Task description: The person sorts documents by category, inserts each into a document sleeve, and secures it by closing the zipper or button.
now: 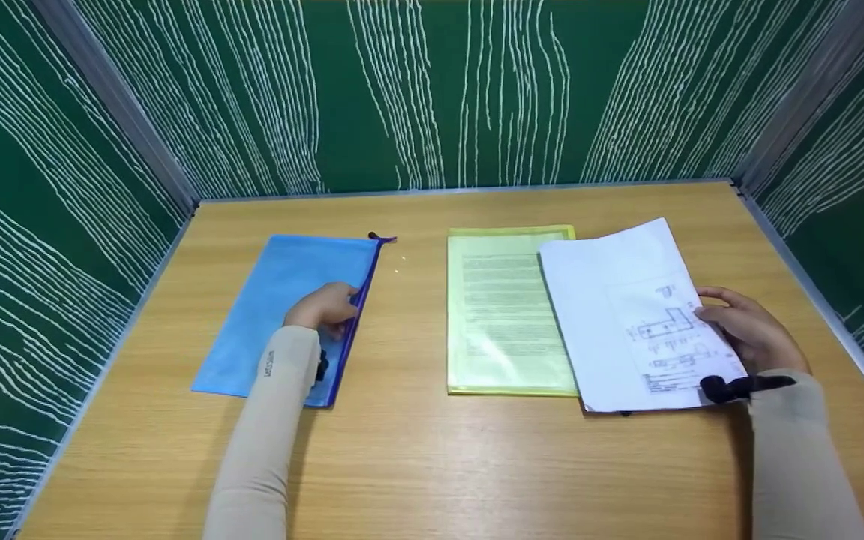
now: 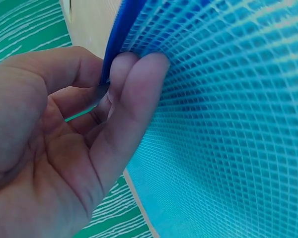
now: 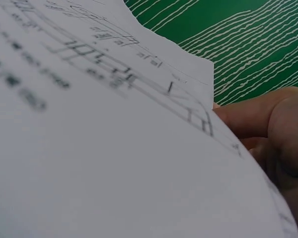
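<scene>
At the left of the table, a blue mesh zipper pouch (image 1: 327,259) lies with its dark blue zipper edge (image 1: 349,345) toward the middle. My left hand (image 1: 325,306) grips that edge partway along. In the left wrist view, bent fingers (image 2: 139,91) pinch the zipper edge (image 2: 118,37), with fingertips against the mesh side (image 2: 228,119). Over on the right, my right hand (image 1: 758,330) holds white paper sheets (image 1: 597,307) by their right edge, printed with line drawings and text. The paper (image 3: 114,163) bows in the right wrist view and partly hides the right hand (image 3: 283,126).
A yellow-green zipper pouch (image 1: 511,390) with a printed page inside lies mid-table, its right part under the sheets. Green panels (image 1: 447,90) with white wavy lines stand along the back and both sides of the wooden table (image 1: 432,465).
</scene>
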Motion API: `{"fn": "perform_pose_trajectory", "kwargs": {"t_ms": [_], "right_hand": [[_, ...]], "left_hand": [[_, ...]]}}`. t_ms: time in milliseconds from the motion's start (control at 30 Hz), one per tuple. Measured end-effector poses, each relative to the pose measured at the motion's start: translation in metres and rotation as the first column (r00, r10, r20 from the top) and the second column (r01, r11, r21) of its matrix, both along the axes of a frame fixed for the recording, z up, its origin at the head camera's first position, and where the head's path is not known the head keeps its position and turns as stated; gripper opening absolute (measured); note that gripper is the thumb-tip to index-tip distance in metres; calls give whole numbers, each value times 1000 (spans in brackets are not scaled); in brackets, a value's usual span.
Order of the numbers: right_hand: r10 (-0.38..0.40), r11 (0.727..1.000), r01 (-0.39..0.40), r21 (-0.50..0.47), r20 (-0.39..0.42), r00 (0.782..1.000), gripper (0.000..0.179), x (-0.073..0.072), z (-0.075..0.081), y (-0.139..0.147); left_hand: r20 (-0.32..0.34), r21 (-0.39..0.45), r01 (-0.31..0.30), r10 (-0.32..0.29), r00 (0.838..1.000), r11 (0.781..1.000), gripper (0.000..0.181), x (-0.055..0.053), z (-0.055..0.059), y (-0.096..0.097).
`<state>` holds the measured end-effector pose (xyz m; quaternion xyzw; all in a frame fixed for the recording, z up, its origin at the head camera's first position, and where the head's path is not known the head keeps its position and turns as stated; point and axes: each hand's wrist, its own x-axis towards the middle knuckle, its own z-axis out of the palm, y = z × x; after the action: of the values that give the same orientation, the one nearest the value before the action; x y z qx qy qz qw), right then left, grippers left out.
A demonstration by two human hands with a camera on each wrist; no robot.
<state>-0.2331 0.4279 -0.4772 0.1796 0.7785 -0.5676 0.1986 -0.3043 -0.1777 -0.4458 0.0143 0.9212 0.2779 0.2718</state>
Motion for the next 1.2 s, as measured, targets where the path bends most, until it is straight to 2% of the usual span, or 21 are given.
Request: {"fn": "perform_pose_trajectory", "kwargs": {"t_ms": [167,267,400,500,567,700,767,1000,1200], "right_hand": [[17,1000,-17,25,-2,1000,45,-1,-3,-4],[19,1000,-19,20,-14,1000,40,-2,-3,-8],[13,995,-17,-99,-42,999,31,-2,-2,-12],[21,988,-30,-149,-60,998,31,-3,-1,-16],[17,991,-22,-134,-39,999,39,-4,0,-19],[41,999,-40,-33,7,999,67,-8,1,-26],[54,999,-54,4,22,998,74,-9,2,-29],[99,993,-99,69,3,995,67,-13,4,-42],[127,987,-119,106,-72,989,59,-17,3,-51]], "left_hand": [[-20,22,4,-3,1000,1000,55,-1,-1,7],[-31,38,9,-8,999,999,55,-1,-2,13],[-45,60,25,-23,999,998,53,-3,-4,20],[-52,76,28,-24,998,997,53,-5,-6,25],[-49,87,18,-14,999,996,55,-6,-7,29],[-42,114,10,-5,999,993,58,-7,-8,36],[-44,125,14,-9,999,992,58,-7,-8,39],[-66,156,33,-23,998,987,59,-8,-12,49],[-69,209,22,-8,998,978,60,-7,-14,56]]}}
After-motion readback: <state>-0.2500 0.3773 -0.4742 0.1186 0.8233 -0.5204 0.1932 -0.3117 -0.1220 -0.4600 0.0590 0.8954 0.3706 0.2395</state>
